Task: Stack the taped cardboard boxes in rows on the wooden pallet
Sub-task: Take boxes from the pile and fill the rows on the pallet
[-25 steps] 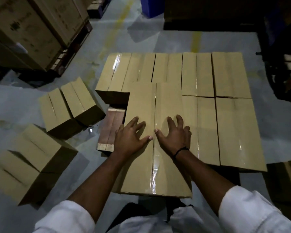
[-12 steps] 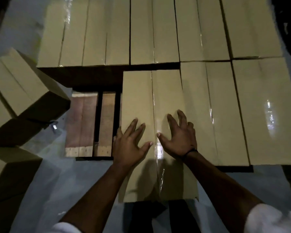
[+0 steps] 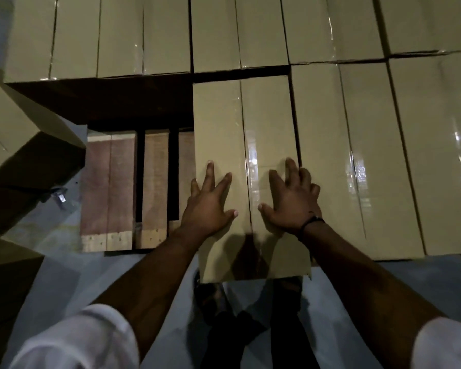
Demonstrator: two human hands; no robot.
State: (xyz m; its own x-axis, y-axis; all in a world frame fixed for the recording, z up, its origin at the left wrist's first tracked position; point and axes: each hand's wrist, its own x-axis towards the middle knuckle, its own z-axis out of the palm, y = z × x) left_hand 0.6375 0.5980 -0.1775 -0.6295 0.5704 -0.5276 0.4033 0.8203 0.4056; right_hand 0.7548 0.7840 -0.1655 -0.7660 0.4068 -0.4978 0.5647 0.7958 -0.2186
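Observation:
A long taped cardboard box (image 3: 224,123) lies on the wooden pallet (image 3: 109,187), its near end overhanging the pallet's front edge. My left hand (image 3: 210,206) and my right hand (image 3: 290,201) press flat on its top, fingers spread, one on each side of the tape seam. A narrow dark gap separates its far end from the back row of boxes (image 3: 144,35). Its right side lies against the neighbouring front-row boxes (image 3: 357,155). To its left, bare pallet slats show.
Loose cardboard boxes (image 3: 16,145) stand on the grey floor at the left, close to the pallet corner, with another (image 3: 6,283) nearer me. A small metal clip (image 3: 60,197) lies on the floor. My feet (image 3: 216,302) stand just below the box's near end.
The box has slid farther onto the pallet under both hands, and the gap to the back row has narrowed. My head has leaned in closer over the pallet.

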